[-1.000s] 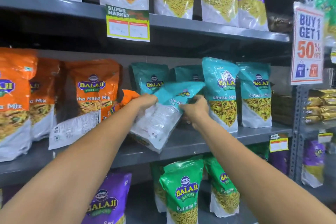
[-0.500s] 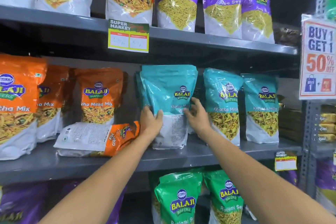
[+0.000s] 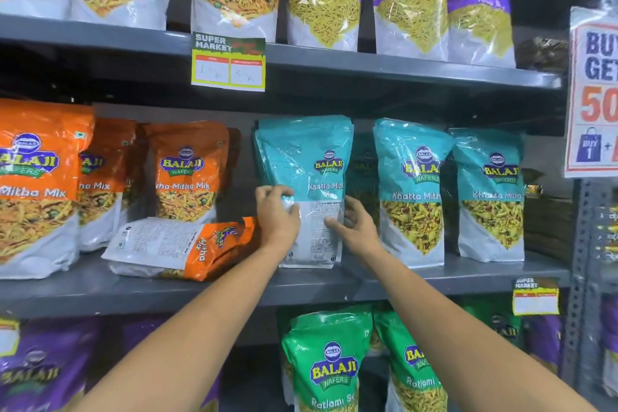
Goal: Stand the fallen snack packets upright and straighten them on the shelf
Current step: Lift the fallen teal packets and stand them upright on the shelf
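A teal Khatta Mitha packet stands upright on the grey middle shelf, its printed back panel facing me. My left hand grips its left edge and my right hand holds its right edge, thumb on the white lower panel. An orange Mitha Mix packet lies flat on its side on the same shelf, just left of my left hand. Two more teal packets stand upright to the right.
Orange packets stand behind and left of the fallen one. The upper shelf carries orange and purple packets, with a price tag hanging from its edge. Green packets fill the shelf below. A promo sign hangs at right.
The teal packet went from tilted in both hands to standing upright on the shelf. My hands have slid down its sides, and the view has moved closer.
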`<state>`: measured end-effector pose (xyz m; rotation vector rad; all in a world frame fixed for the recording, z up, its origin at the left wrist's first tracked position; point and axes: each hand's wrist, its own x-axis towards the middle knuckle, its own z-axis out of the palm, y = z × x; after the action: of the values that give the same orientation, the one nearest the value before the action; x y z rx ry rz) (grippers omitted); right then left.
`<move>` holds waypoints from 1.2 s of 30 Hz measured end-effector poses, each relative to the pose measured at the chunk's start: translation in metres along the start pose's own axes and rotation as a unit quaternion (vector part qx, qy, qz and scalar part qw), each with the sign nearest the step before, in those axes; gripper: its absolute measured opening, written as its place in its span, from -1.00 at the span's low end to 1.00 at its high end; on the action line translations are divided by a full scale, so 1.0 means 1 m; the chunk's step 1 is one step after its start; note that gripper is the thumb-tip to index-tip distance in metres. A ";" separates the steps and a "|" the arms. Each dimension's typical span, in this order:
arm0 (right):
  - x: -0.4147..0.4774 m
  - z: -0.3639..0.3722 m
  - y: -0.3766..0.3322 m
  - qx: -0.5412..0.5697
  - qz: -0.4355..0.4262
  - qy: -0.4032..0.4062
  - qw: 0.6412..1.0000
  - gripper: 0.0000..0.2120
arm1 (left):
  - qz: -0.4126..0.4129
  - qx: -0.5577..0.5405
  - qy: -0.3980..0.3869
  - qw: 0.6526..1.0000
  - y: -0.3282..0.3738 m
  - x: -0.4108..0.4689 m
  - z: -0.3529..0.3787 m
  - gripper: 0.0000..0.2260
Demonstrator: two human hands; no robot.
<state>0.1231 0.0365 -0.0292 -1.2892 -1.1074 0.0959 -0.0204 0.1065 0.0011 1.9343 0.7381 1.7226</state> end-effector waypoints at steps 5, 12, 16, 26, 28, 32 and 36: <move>-0.004 -0.002 0.004 0.016 -0.007 0.007 1.000 -0.69 | -0.013 0.040 -0.032 0.999 0.002 0.001 0.001 -0.81; -0.015 -0.001 0.000 0.049 -0.039 0.001 0.998 -0.75 | -0.063 0.123 -0.093 0.986 0.006 -0.001 0.005 -0.65; -0.022 -0.002 0.006 0.048 -0.051 -0.018 0.997 -0.73 | -0.070 0.038 -0.162 0.984 0.015 -0.001 0.009 -0.43; -0.019 -0.011 0.010 0.061 0.013 -0.030 0.998 -0.65 | -0.156 -0.042 -0.200 0.966 0.009 0.020 -0.001 -0.47; -0.018 -0.011 0.009 0.054 0.001 -0.021 0.998 -0.70 | -0.202 -0.073 -0.242 0.946 0.011 0.029 -0.006 -0.48; -0.015 -0.005 0.005 0.109 0.045 -0.008 0.993 -0.65 | -0.249 -0.037 -0.317 0.914 0.015 0.041 -0.014 -0.52; -0.008 -0.006 0.002 0.145 0.107 -0.026 0.983 -0.34 | -0.263 -0.036 -0.320 0.909 0.012 0.046 -0.019 -0.56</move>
<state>0.1243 0.0281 -0.0352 -1.1431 -0.9552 0.4398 -0.0344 0.1271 0.0463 1.8520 0.8137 0.7187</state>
